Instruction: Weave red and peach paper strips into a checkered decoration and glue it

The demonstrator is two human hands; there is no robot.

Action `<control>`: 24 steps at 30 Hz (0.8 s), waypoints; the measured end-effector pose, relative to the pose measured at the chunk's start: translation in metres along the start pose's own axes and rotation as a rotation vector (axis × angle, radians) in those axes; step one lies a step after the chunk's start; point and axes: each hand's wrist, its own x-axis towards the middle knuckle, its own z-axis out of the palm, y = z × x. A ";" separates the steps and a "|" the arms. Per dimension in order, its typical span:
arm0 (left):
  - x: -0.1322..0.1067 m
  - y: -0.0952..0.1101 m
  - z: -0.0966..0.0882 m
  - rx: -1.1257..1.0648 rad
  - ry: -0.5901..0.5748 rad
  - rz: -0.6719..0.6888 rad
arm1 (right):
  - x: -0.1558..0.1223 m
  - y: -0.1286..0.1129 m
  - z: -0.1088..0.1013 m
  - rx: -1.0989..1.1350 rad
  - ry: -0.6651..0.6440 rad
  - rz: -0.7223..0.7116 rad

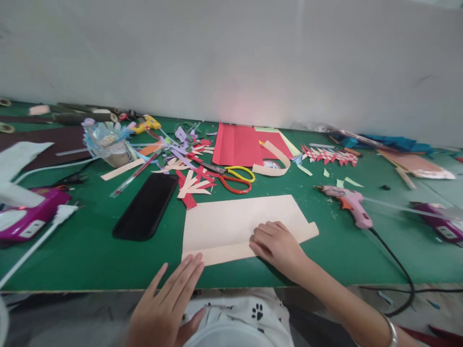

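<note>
A cream sheet of paper (235,221) lies in front of me with its near edge folded over into a long strip. My left hand (170,294) is open, its fingers stretched out and the tips resting on the fold's left end. Farther right, my right hand (277,246) has its fingers curled together and pressed on the folded strip. A small flap of the strip sticks out past the sheet's right side. Just beyond the sheet are scissors (237,179) with one yellow and one orange handle. A black phone (146,207) lies left of the sheet.
Cut paper strips (191,180) pile up behind the sheet, near red paper (235,144). A pink glue gun (347,200) lies to the right, its black cord hanging over the table edge. Purple power strips (34,212) sit at the sides. A white wall (231,58) closes off the back.
</note>
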 end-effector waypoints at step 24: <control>0.092 0.039 0.003 -0.188 -0.396 0.020 | -0.008 0.003 -0.019 0.085 -0.074 0.161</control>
